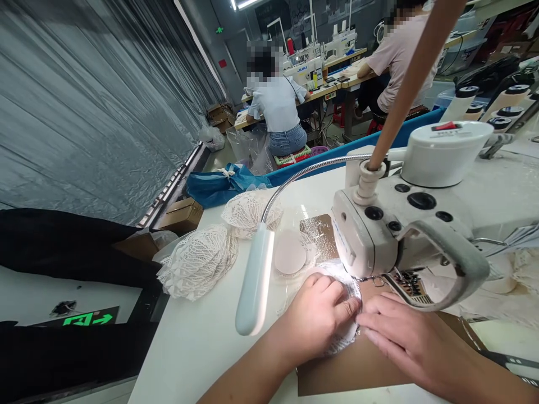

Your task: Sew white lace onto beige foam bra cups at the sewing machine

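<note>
Under the sewing machine head [357, 241] lies a white lace piece [344, 340], partly covered by my hands. My left hand [322, 308] rests over it, fingers curled and thumb pressed at its right edge. From the right, my right hand [404, 334] meets that same edge, with its fingers close together and the fingertips at the lace. The exact grip of the right fingertips is partly hidden. A brown board [337, 376] lies beneath both hands. Just behind my left hand is a round pale pad [290, 252] on lace.
A lamp [255, 286] on a bent metal neck hangs left of my hands. Lace stacks [202, 261] sit at the table's left. Thread cones [458, 104] stand at the right rear. Two people sit at other machines beyond a blue cloth edge [337, 150].
</note>
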A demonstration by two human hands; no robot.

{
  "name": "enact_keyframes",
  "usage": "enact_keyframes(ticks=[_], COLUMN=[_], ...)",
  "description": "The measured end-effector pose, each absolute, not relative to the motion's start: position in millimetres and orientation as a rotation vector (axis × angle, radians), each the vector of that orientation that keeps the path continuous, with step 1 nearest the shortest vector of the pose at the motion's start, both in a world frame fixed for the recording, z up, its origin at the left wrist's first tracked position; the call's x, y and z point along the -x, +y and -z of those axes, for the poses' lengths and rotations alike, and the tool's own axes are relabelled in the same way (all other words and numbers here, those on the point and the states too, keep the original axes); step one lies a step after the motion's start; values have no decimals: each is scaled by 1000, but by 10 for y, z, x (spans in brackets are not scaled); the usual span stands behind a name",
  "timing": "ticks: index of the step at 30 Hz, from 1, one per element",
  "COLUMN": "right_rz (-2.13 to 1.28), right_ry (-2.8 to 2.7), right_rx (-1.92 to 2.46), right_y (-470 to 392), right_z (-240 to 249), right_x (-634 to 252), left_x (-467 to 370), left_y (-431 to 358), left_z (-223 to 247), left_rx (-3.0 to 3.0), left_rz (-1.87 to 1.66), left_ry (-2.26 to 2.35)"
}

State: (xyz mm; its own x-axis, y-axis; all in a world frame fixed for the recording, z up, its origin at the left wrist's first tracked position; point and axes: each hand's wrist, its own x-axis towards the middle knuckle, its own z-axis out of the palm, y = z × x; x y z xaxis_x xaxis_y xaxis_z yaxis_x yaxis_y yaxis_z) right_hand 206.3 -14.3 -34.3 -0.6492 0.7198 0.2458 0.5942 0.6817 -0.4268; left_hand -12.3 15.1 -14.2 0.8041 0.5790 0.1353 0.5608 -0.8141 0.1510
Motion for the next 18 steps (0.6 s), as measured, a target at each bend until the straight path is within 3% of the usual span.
enact_keyframes(ticks=[10, 18], right_rz=[319, 589], right_ry=[-2463, -2428], right_rx=[1150, 1164], right_y=[-65, -39], right_z=[565, 340], right_x=[-2082, -1977], left_x=[160, 123], left_y=[163, 167], left_z=[121, 134], left_rx=[-2845, -2878], left_rz=[-220, -139], left_ry=[868, 949])
